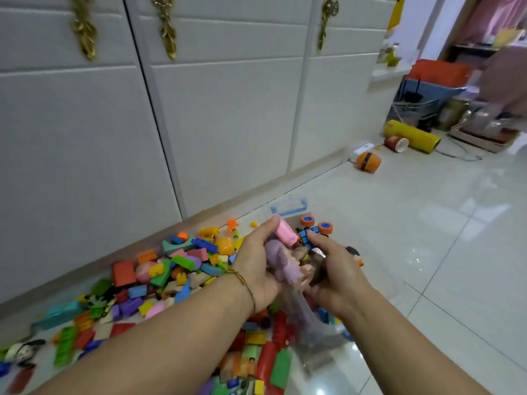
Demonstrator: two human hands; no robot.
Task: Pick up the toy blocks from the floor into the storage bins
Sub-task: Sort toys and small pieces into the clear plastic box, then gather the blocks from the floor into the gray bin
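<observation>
Left hand and right hand, fingers clasped round a bundle of toys, hover over the clear bin, so next probably comes letting go

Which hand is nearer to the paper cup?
Right. Both hands grip toys. The cup lies far ahead and rightward; the right hand is on that side, the left hand farther left.

Both bare forearms reach forward and meet at centre. The left hand and right hand face each other, fingers curled round a bundle of toys held between them.
</observation>
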